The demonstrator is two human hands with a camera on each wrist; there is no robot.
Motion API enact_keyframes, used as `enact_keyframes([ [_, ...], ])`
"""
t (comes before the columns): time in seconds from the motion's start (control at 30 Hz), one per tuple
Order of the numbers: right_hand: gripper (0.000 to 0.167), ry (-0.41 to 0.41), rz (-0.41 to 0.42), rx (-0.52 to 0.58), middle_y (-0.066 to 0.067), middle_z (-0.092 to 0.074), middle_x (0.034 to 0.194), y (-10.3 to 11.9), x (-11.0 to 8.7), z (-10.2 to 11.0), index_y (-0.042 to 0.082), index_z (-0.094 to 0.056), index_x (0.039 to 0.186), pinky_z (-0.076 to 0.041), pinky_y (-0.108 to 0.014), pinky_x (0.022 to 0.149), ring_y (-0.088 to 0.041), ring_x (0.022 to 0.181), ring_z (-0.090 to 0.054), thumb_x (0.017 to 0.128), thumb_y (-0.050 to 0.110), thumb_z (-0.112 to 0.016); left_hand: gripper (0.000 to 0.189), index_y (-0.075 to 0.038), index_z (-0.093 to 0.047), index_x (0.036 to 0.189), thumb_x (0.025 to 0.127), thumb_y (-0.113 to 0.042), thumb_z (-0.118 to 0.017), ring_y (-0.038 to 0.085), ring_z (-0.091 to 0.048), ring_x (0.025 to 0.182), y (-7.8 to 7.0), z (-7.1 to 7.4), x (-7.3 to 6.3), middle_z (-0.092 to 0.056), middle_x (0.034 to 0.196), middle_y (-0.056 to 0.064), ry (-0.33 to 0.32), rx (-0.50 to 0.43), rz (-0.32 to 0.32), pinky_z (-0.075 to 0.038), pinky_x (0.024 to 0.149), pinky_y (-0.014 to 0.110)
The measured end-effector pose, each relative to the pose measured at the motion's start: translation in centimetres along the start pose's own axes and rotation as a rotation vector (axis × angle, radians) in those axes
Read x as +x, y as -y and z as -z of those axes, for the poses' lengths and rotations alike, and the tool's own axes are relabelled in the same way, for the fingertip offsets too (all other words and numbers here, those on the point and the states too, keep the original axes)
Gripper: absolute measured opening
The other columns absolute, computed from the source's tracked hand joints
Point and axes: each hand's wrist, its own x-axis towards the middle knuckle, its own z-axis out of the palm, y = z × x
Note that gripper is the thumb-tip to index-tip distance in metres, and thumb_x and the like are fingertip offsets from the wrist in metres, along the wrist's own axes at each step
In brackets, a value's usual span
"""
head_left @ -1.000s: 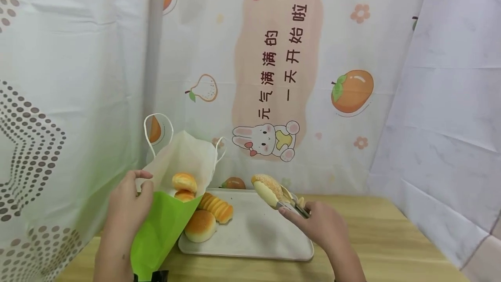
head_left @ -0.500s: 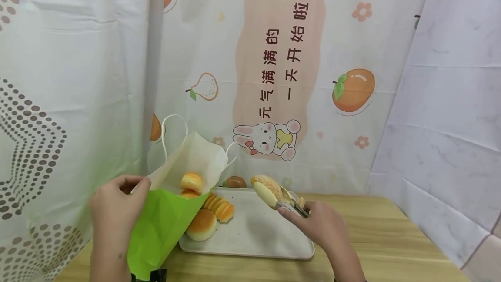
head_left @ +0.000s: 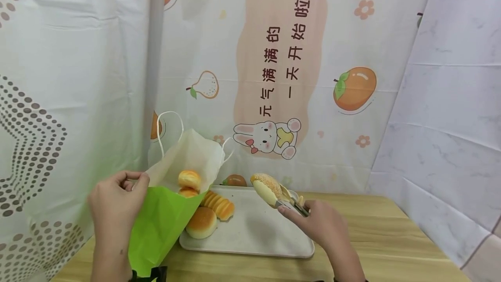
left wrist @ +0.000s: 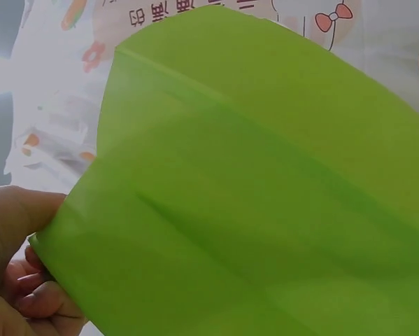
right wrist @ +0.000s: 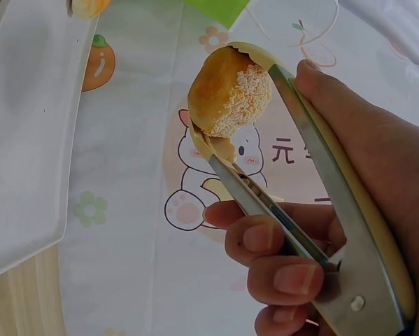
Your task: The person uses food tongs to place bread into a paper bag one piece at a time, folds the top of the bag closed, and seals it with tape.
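My left hand [head_left: 119,201] pinches the rim of a green paper bag [head_left: 160,221] with a white inside and white cord handles. The thumb and fingers at the bag's edge also show in the left wrist view. Inside its tilted mouth lie two small bread rolls [head_left: 189,179], the lower one partly hidden. My right hand [head_left: 322,223] grips a pair of metal tongs [right wrist: 321,161] with cream-coloured tips. Between those tips sits a sesame-topped bread roll [right wrist: 230,91], held in the air above the tray's far right part.
On the wooden table [head_left: 375,229] stands a pale rectangular tray [head_left: 266,240]. A round bun [head_left: 202,222] and a ridged bread [head_left: 219,206] lie at its left side, beside the bag. Printed curtains [head_left: 188,29] hang behind and at both sides.
My left hand has moved left and now pinches the bag's rim, where its fingers were looser before. The bag's mouth has shifted slightly right. The tongs with the roll stay almost still.
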Motion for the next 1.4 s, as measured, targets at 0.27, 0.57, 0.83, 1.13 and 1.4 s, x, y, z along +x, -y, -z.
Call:
enact_keyframes([
  [0.27,0.070,0.001,0.006,0.001,0.001,-0.049,0.062,0.0,0.0,0.1,0.018,-0.055,0.065,-0.031,-0.032,0.049,-0.015,0.059,-0.046,0.074,0.087,-0.058,0.023,-0.006,-0.079,0.097,0.087,-0.026,-0.073,0.015,-0.041,0.046,0.0,0.3,0.1,-0.053,0.056,-0.001,0.140,0.020,0.100,-0.033,0.062,0.027],
  [0.57,0.068,-0.005,0.018,0.005,0.002,-0.048,0.061,-0.1,0.1,0.2,0.017,-0.054,0.063,-0.030,-0.032,0.049,-0.014,0.057,-0.045,0.075,0.084,-0.060,0.028,-0.004,-0.072,0.109,0.090,-0.022,-0.067,0.014,-0.039,0.045,0.2,0.7,0.3,-0.051,0.055,-0.003,0.264,0.012,0.127,-0.034,0.051,0.031],
  [0.83,0.069,-0.002,0.018,0.005,0.002,-0.048,0.061,-0.1,0.0,0.2,0.017,-0.053,0.064,-0.030,-0.032,0.049,-0.015,0.058,-0.045,0.075,0.085,-0.059,0.016,-0.001,-0.059,0.092,0.090,-0.016,-0.054,0.019,-0.045,0.057,0.1,0.2,0.3,-0.051,0.059,0.000,0.207,0.026,0.171,-0.034,0.063,0.034],
  [1.13,0.070,0.005,0.015,0.006,0.001,-0.049,0.062,-0.1,0.1,0.4,0.017,-0.054,0.065,-0.030,-0.032,0.049,-0.015,0.059,-0.046,0.075,0.087,-0.057,0.013,-0.008,-0.047,0.067,0.079,-0.004,-0.050,0.016,-0.036,0.054,-0.3,-1.0,0.3,-0.040,0.055,0.000,0.098,0.001,0.143,-0.029,0.053,0.030],
  [1.4,0.069,0.000,0.024,0.016,0.002,-0.049,0.061,-0.2,0.1,0.5,0.017,-0.054,0.064,-0.031,-0.032,0.049,-0.015,0.058,-0.046,0.075,0.085,-0.059,0.010,-0.006,-0.051,0.074,0.071,0.001,-0.046,0.014,-0.035,0.051,-0.3,-0.8,0.3,-0.042,0.057,0.000,0.132,-0.033,0.217,-0.028,0.044,0.028],
])
